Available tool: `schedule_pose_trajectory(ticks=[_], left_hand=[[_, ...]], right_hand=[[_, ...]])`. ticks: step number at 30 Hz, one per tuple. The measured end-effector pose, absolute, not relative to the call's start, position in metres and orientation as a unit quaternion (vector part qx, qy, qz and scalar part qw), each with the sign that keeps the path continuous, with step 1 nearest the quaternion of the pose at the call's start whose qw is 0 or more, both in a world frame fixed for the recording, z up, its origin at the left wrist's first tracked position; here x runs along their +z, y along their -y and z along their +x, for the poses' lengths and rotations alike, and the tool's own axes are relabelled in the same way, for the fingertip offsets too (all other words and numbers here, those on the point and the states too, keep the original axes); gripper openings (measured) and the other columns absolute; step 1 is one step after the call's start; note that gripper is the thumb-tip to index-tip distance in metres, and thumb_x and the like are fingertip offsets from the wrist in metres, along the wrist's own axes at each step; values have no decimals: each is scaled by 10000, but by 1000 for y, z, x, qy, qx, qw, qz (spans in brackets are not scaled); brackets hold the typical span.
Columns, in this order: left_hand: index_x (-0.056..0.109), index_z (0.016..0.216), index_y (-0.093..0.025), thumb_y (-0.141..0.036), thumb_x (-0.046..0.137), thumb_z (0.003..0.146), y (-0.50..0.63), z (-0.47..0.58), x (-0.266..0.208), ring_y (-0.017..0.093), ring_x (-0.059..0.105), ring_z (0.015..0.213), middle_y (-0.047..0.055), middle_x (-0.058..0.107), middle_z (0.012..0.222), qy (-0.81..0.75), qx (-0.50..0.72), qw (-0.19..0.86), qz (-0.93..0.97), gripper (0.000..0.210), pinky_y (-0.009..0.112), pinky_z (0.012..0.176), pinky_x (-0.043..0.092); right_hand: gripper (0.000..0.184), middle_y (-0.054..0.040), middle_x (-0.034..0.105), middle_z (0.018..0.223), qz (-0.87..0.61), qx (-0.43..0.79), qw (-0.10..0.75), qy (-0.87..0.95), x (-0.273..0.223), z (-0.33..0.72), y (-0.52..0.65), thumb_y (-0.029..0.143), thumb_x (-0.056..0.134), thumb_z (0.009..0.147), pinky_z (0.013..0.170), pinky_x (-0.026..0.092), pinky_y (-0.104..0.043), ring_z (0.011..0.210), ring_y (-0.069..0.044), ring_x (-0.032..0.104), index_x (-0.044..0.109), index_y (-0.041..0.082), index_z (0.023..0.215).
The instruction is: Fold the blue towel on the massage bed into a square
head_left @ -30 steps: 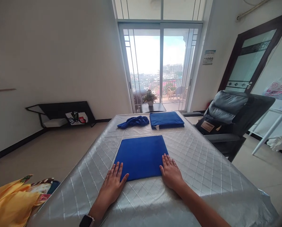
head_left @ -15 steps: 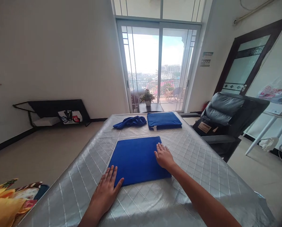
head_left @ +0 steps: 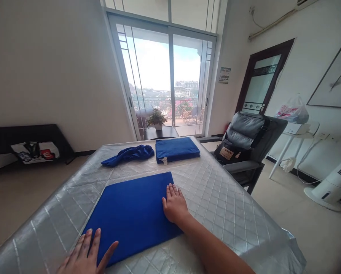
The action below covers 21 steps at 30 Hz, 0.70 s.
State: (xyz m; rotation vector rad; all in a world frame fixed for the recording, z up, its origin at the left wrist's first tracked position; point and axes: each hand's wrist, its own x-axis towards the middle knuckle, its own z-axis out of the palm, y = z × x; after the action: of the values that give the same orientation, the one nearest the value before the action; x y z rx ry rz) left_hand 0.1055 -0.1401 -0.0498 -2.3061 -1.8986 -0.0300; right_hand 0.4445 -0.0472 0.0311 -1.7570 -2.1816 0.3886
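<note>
A flat, folded blue cloth (head_left: pixel 133 213) lies in front of me on the silver quilted table cover (head_left: pixel 216 217). At its near left corner rests my left hand (head_left: pixel 86 253), fingers spread and partly over the fabric. My right hand (head_left: pixel 175 201) lies flat on the cloth's right edge, holding nothing. Beyond it, toward the far end, is a neat folded blue stack (head_left: pixel 177 149) with a small white tag. Beside that stack, on the left, sits a crumpled blue cloth (head_left: pixel 129 154).
Right of the table stands a black leather armchair (head_left: pixel 243 133) with a dark bag (head_left: pixel 229 152) on it. A potted plant (head_left: pixel 157 118) is on a small dark table before the sliding glass door. A white fan unit (head_left: pixel 333 186) stands at far right.
The view has swung to the right, so everything sits further left in the picture. Both hands remain on the folded cloth. The yellow fabric at lower left has left the view.
</note>
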Motion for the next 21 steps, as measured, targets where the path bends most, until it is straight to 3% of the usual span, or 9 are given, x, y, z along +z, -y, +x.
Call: schedule_pose_trajectory(ticks=[4, 8, 13, 21], left_hand=[[495, 1476, -154, -676, 330, 944, 101, 206, -1, 315, 376, 1459, 142, 423, 1565, 586, -49, 52, -807, 764, 535, 1162, 371], [391, 1532, -148, -552, 261, 1028, 56, 288, 32, 243, 334, 1482, 129, 371, 1592, 468, -98, 24, -878, 659, 459, 1204, 326], [378, 1532, -119, -461, 165, 1058, 27, 308, 13, 235, 309, 1492, 148, 376, 1588, 464, -116, 16, -878, 622, 473, 1206, 320], [330, 1553, -107, -586, 213, 1021, 37, 223, -9, 252, 280, 1505, 131, 328, 1616, 569, -87, 35, -817, 726, 457, 1226, 272]], right_hand=[[657, -136, 192, 1649, -612, 134, 154, 764, 33, 445, 48, 395, 237, 1028, 1254, 107, -440, 1538, -245, 129, 254, 31, 1574], [645, -153, 173, 1650, -603, 121, 130, 777, 33, 446, 49, 360, 260, 1023, 1251, 112, -450, 1539, -257, 119, 250, 24, 1574], [666, -146, 131, 1657, -591, 114, 110, 791, 32, 448, 48, 308, 335, 989, 1251, 95, -458, 1542, -265, 89, 210, 46, 1589], [649, -118, 175, 1653, -620, 136, 135, 761, 36, 444, 47, 386, 253, 1023, 1249, 105, -421, 1540, -227, 125, 256, 52, 1580]])
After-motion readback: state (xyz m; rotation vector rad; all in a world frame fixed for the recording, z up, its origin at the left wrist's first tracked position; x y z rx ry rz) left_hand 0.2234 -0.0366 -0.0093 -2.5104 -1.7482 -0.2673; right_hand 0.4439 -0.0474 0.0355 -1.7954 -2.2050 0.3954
